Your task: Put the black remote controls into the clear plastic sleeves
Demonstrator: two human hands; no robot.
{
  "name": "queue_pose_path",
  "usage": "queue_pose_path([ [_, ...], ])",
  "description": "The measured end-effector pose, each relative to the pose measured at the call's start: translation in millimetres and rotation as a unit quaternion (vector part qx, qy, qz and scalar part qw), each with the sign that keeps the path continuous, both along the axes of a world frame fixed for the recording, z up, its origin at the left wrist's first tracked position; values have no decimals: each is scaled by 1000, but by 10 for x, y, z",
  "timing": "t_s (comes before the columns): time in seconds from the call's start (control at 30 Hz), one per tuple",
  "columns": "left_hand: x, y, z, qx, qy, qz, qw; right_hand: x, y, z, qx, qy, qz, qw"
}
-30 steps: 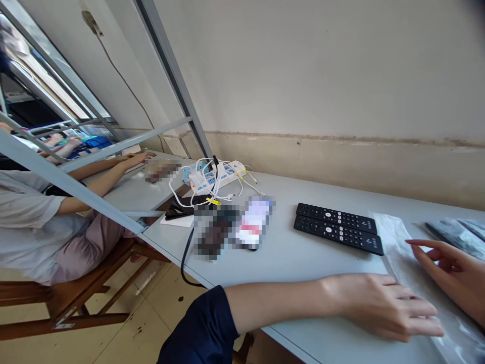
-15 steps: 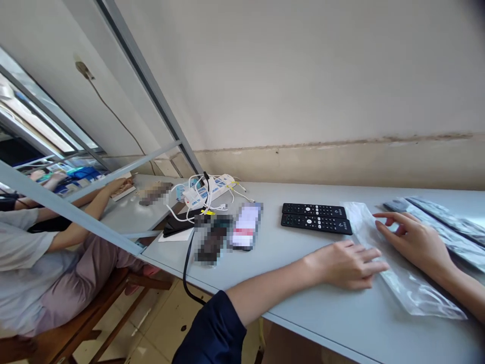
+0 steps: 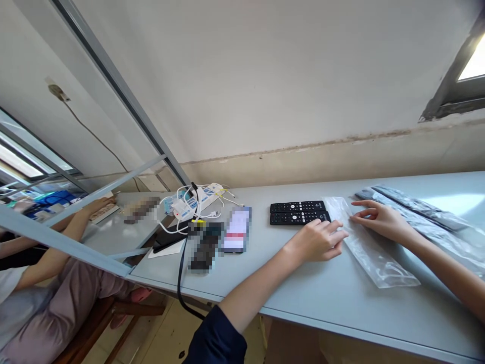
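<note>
Two black remote controls, a far one and a near one, lie side by side on the grey table. To their right is a clear flat plastic bag. My left hand is just in front of the near remote, its loosely bent fingers apart at the bag's left edge. On the bag's other side is my right hand, thumb and fingers apart over its right edge. Neither hand visibly holds anything; whether the fingertips touch the bag, I cannot tell. Beyond my right hand lie dark remotes in clear bags.
A phone with a lit screen and a blurred dark object lie to the left. Behind them is a white power strip with tangled cables. A metal frame post stands at left, where another person sits.
My left hand has moved left and back, up to the near remote. The right hand stays by the bag. The view has turned right, showing a window corner.
</note>
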State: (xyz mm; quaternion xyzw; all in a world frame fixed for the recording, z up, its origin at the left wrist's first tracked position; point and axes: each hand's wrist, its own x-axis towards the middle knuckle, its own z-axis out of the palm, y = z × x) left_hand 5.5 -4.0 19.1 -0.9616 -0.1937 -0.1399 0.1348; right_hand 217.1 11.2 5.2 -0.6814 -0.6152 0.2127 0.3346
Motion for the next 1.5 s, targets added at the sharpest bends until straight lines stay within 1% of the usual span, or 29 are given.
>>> queue_pose_path([
  [0.13, -13, 11, -18, 13, 1, 2, 1000, 20, 5, -34, 20, -8, 4, 1000],
  [0.3, 15, -2, -50, 10, 11, -15, 1000, -18, -3, -52, 57, -50, -18, 997],
  [0.43, 25, -26, -51, 11, 18, -34, 999, -55, -18, -23, 56, -73, -31, 995],
  [0.53, 17, -47, -22, 12, 15, -44, 999, -83, -31, 5, 50, -85, -39, 994],
  [0.63, 7, -63, 20, 3, 17, -38, 999, -107, -42, 23, 34, -111, -48, 992],
  [0.73, 2, -71, 43, -10, 17, -29, 999, -118, -44, 17, 36, -131, -56, 989],
  [0.83, 2, -68, 35, -20, 15, -28, 999, -116, -39, -6, 47, -128, -52, 989],
  [1.0, 7, -58, 8, -30, 8, -27, 999, -113, -31, -19, 39, -132, -53, 989],
  [1.23, 8, -61, -1, -24, 3, -31, 999, -96, -26, -42, 43, -115, -54, 991],
  [1.33, 13, -57, -19, -18, 0, -33, 999, -74, -11, -81, 63, -101, -44, 992],
  [1.5, 28, -49, -72, -10, 3, -37, 999, -47, 0, -93, 128, -78, -49, 988],
])
